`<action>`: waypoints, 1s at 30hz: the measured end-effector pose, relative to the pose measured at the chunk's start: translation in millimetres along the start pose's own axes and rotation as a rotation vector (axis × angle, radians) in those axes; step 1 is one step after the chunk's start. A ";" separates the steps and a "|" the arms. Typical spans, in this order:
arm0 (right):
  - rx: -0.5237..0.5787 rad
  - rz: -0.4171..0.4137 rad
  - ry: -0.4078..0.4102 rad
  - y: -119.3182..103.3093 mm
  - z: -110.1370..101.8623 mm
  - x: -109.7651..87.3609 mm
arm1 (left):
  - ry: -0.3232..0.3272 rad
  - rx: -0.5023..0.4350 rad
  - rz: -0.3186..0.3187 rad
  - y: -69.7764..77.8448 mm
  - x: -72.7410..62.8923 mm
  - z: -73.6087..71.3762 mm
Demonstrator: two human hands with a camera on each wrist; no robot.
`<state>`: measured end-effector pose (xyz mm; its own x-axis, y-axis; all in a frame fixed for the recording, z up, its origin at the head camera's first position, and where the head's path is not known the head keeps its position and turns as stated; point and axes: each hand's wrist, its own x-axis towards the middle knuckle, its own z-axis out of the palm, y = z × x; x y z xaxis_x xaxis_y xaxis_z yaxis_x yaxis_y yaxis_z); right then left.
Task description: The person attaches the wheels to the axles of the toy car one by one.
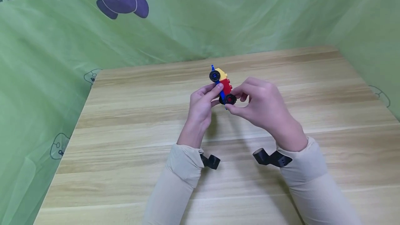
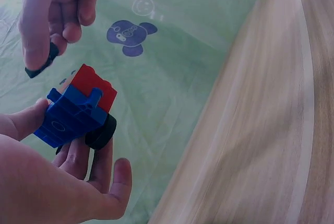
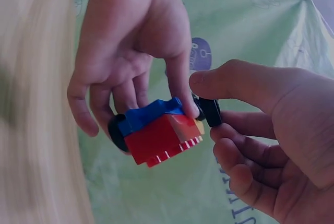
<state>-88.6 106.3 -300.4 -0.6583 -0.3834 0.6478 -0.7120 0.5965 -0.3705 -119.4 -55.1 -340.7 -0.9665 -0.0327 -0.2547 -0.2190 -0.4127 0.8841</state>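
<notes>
A toy block car (image 1: pixel 225 85) with a blue base, a red studded block and a yellow block is held up above the table. My left hand (image 1: pixel 201 105) grips it by the base, thumb on one side and fingers on the other. My right hand (image 1: pixel 265 103) pinches a black wheel (image 3: pixel 211 113) between thumb and fingers beside the car. In the left wrist view, a gap shows between this pinched wheel (image 2: pixel 44 63) and the blue base (image 2: pixel 70 117). Another black wheel (image 2: pixel 102 132) sits on the car. Fingers partly hide the car's far side.
Below the hands lies a wood-grain table (image 1: pixel 125 127). Green cloth (image 1: pixel 175 30) with purple printed figures hangs behind and at both sides. A black wrist camera (image 1: pixel 212 161) is on the left sleeve and another black camera (image 1: pixel 272 158) on the right.
</notes>
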 end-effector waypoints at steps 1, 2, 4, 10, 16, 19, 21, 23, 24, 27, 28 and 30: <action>-0.006 0.002 0.000 0.0 1.1 -0.2 | -0.001 0.002 0.002 0.2 -0.2 0.2; -0.010 0.005 0.000 0.0 2.1 -0.2 | -0.001 0.004 0.005 0.5 -0.4 0.5; -0.016 0.010 0.002 -0.1 4.0 -0.1 | 0.002 0.012 0.011 1.0 -0.8 1.0; -0.034 0.000 0.015 -1.6 9.0 0.7 | 0.003 0.017 0.024 1.3 -1.8 2.6; -0.038 -0.019 0.037 -3.4 11.5 1.4 | 0.004 -0.005 0.033 1.7 -3.9 3.9; -0.041 -0.021 0.041 -4.0 12.2 1.2 | 0.008 -0.018 0.034 2.1 -4.8 4.7; -0.044 -0.016 0.039 -4.6 12.7 0.6 | 0.014 -0.030 0.033 2.4 -5.4 5.6; -0.048 -0.006 0.036 -5.3 13.3 0.1 | 0.025 -0.045 0.034 2.2 -6.2 6.8; -0.053 0.000 0.036 -5.7 13.7 0.0 | 0.033 -0.050 0.035 1.9 -6.4 7.4; -0.068 0.025 0.041 -7.1 14.9 0.1 | 0.059 -0.058 0.044 1.5 -7.4 9.0; -0.070 0.036 0.043 -7.4 15.4 0.1 | 0.068 -0.060 0.049 1.1 -7.4 9.4; -0.075 0.055 0.044 -7.8 16.4 0.0 | 0.083 -0.061 0.052 0.7 -7.6 9.7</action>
<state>-87.0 90.1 -308.4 -0.6832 -0.3186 0.6570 -0.6537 0.6677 -0.3561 -113.5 -46.4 -334.3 -0.9614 -0.1294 -0.2429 -0.1581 -0.4628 0.8723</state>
